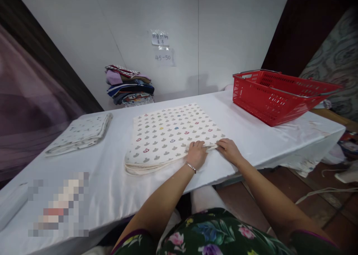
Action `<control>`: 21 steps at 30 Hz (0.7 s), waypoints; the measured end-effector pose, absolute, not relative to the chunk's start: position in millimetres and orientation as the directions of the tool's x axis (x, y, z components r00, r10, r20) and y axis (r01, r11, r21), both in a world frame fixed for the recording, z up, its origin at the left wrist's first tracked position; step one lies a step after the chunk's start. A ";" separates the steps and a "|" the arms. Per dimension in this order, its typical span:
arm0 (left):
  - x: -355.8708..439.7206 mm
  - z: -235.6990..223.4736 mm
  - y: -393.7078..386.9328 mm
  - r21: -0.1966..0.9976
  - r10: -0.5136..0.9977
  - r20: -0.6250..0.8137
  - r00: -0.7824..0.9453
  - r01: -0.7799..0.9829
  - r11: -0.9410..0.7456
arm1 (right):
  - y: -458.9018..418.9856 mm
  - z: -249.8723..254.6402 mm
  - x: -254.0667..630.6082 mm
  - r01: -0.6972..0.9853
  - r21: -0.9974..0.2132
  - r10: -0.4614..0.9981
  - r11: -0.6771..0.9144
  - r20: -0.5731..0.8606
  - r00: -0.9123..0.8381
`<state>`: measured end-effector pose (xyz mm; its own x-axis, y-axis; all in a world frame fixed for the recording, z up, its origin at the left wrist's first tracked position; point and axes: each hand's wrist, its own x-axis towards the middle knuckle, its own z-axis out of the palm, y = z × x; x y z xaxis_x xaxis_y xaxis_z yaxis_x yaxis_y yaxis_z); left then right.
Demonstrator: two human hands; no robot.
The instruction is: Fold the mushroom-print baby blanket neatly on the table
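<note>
A cream patterned cloth with small grey, red and blue motifs lies folded flat on the white-covered table. My left hand rests on the cloth's near right edge, fingers curled over the layered hem, a bracelet at its wrist. My right hand is at the cloth's near right corner, its fingers pinching the edge of the fabric. Both hands are close together, almost touching.
A folded pale dotted cloth lies at the left. A stack of folded coloured fabrics stands against the back wall. A red plastic basket sits at the table's right end. The floor lies beyond the right edge.
</note>
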<state>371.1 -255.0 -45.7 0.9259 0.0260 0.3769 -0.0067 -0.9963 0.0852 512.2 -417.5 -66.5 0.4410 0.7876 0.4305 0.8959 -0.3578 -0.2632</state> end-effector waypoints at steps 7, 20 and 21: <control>363.7 -46.7 -248.1 -0.011 0.027 0.394 0.919 0.034 -0.999 | -417.6 -66.7 512.4 0.892 -0.271 0.783 -0.362 0.430 0.449; 354.3 -42.8 -239.9 0.185 0.026 0.324 0.946 -0.036 -0.982 | -417.5 -67.6 512.2 0.894 -0.260 0.786 -0.364 0.429 0.445; 353.7 -43.0 -240.1 0.182 0.022 0.337 0.941 -0.042 -0.982 | -417.6 -67.6 512.3 0.895 -0.263 0.786 -0.361 0.431 0.444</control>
<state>353.7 -240.1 -43.0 0.9413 0.0221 0.3368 -0.0420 -0.9824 0.1820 512.3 -417.6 -67.6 0.4438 0.7857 0.4309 0.8947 -0.3614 -0.2625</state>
